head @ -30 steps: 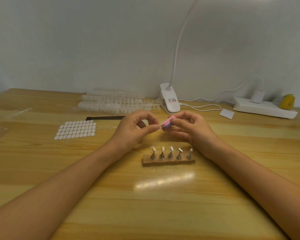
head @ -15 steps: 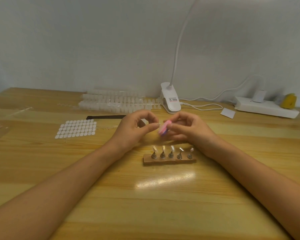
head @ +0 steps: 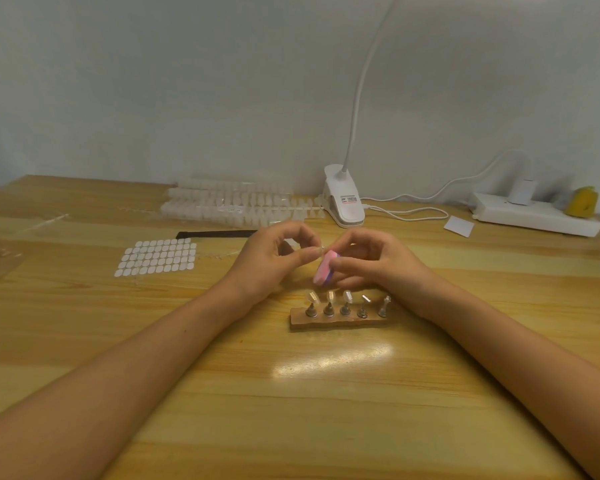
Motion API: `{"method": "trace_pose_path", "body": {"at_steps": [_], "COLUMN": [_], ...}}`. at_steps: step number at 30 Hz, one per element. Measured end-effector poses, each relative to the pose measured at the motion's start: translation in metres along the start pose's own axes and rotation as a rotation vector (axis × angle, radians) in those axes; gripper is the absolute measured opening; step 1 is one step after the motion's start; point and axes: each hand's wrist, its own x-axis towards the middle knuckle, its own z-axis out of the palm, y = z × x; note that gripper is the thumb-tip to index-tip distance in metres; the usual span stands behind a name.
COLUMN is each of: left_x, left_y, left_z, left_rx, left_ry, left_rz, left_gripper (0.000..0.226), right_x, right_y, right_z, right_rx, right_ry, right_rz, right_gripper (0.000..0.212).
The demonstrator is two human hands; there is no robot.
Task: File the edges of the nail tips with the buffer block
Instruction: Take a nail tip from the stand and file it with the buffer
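Note:
My right hand (head: 378, 263) grips a small pink buffer block (head: 324, 270) with a purple side, tilted steeply over the table. My left hand (head: 274, 261) pinches a tiny clear nail tip (head: 321, 250) between thumb and forefinger, and the tip touches the block's upper end. Just in front of both hands stands a wooden holder (head: 340, 322) with a row of metal stands; three on the left carry clear nail tips (head: 330, 296), the others look bare or too small to tell.
A sheet of white adhesive tabs (head: 158, 256) lies left of my hands, with a black nail file (head: 215, 234) behind it. Strips of nail tips (head: 229, 204), a white clip lamp (head: 345, 199), a power strip (head: 534, 216) and a yellow object (head: 582, 202) line the wall.
The pink block has tipped from nearly level to steeply tilted, its lower end swinging down toward the holder. My left hand has stayed pinched in the same place.

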Motion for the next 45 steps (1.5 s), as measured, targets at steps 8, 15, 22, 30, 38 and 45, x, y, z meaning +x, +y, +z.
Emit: {"method": "trace_pose_path", "body": {"at_steps": [8, 15, 22, 30, 38, 45], "left_x": [-0.0001, 0.0001, -0.0001, -0.0006, -0.0002, -0.0001], "left_y": [0.0002, 0.0011, 0.0004, 0.0017, 0.0009, 0.0008], "left_z": [0.0002, 0.0005, 0.0000, -0.0005, 0.0003, 0.0002], "left_rx": [0.003, 0.016, 0.008, 0.018, 0.036, 0.023], "left_ry": [0.000, 0.010, 0.003, -0.036, -0.020, -0.021], "left_rz": [0.013, 0.034, 0.018, 0.008, 0.021, 0.021], "left_gripper": [0.004, 0.003, 0.003, 0.002, 0.002, 0.003], "right_x": [-0.0004, 0.0005, 0.0000, 0.0019, 0.0009, 0.0016], "right_y": [0.0015, 0.0028, 0.0026, 0.0023, 0.0020, 0.0033], "right_z": [-0.0003, -0.0008, -0.0005, -0.0048, -0.0026, -0.0022], "right_rx": [0.009, 0.007, 0.013, 0.063, 0.074, 0.080], "right_ry": [0.023, 0.048, 0.025, 0.099, 0.134, 0.145], "right_rz": [0.003, -0.002, -0.011, 0.000, -0.021, -0.023], "right_gripper": [0.020, 0.023, 0.026, 0.022, 0.021, 0.021]}}
